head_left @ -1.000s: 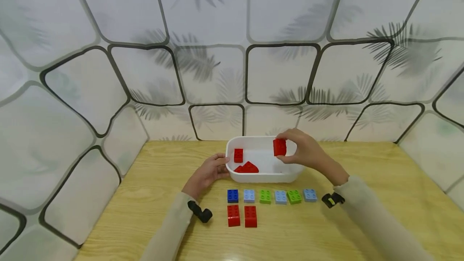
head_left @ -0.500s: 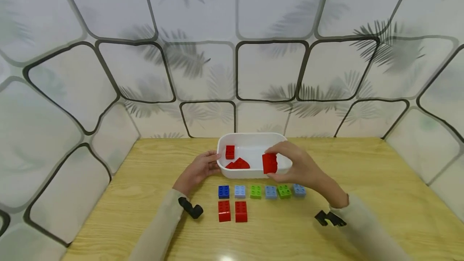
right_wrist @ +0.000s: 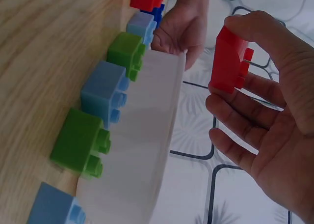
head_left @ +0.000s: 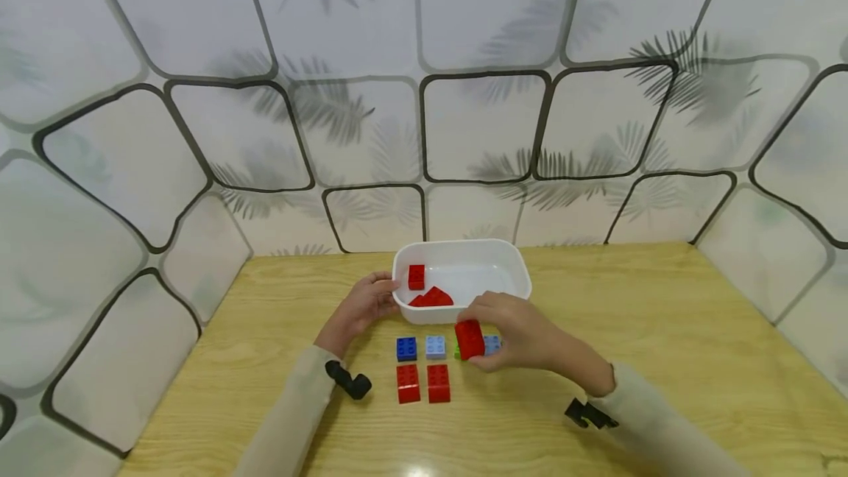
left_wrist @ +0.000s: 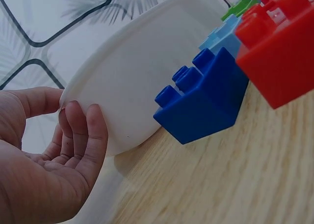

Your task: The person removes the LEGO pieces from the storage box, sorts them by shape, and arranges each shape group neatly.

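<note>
My right hand [head_left: 486, 336] pinches a red brick [head_left: 469, 338] between thumb and fingers, low over the row of small bricks in front of the white bin [head_left: 464, 245]. In the right wrist view the red brick [right_wrist: 228, 59] stands on edge in that hand, studs sideways. My left hand [head_left: 361, 304] holds the bin's left end, thumb at the rim and fingers against the outer wall [left_wrist: 137, 76]. Inside the bin lie a square red brick [head_left: 416, 277] and a sloped red piece [head_left: 433, 297].
The row holds a dark blue brick [head_left: 406, 348], a light blue one [head_left: 435, 346], and green and blue ones partly hidden by my right hand. Two longer red bricks [head_left: 408, 383] [head_left: 439, 383] lie side by side nearer me. Patterned walls close the table's back and sides.
My right hand has brought the red brick out of the bin, toward me and down, to just over the brick row. The left hand stays on the bin.
</note>
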The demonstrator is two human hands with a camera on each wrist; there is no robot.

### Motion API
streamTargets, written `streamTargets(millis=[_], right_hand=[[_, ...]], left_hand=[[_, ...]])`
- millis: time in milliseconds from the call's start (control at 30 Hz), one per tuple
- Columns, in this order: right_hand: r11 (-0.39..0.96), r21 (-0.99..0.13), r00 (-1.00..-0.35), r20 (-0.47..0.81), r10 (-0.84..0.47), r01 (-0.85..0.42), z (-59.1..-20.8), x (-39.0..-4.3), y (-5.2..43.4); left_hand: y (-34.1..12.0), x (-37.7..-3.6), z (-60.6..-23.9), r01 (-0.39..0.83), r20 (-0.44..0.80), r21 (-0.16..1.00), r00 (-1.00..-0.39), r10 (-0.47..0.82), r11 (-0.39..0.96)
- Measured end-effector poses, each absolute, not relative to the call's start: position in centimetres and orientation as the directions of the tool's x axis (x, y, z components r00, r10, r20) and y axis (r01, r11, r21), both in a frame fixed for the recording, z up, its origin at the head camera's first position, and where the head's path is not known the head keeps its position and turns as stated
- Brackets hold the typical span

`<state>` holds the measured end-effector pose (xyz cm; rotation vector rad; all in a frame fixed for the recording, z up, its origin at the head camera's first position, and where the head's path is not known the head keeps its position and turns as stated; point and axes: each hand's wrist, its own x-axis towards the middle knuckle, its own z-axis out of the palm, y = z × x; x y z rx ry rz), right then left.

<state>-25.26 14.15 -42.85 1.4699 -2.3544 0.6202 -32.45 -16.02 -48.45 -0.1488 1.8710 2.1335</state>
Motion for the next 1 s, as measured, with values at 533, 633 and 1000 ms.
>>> streamTargets(millis=[533, 633, 1000], right_hand=[[0.533, -0.112, -0.543, 0.249, -0.802, -0.839, -44.6, -23.9, 13.2], [0.541, -0.117, -0.552, 0.216, -0.805, -0.833, -44.8, -23.9, 13.1], [0.553, -0.092, -0.560, 0.141, -0.816, -0.828, -45.4, -23.6, 12.3]], left_hand=[[-15.8, -32.6, -48.5, -0.299, -0.282, 0.949, -0.948, 0.149, -0.103], [-15.9, -32.8, -48.6, -0.295, -0.277, 0.949, -0.949, 0.152, -0.111], [-16.1, -32.6, -48.4, -0.290, -0.270, 0.950, -0.949, 0.163, -0.117]])
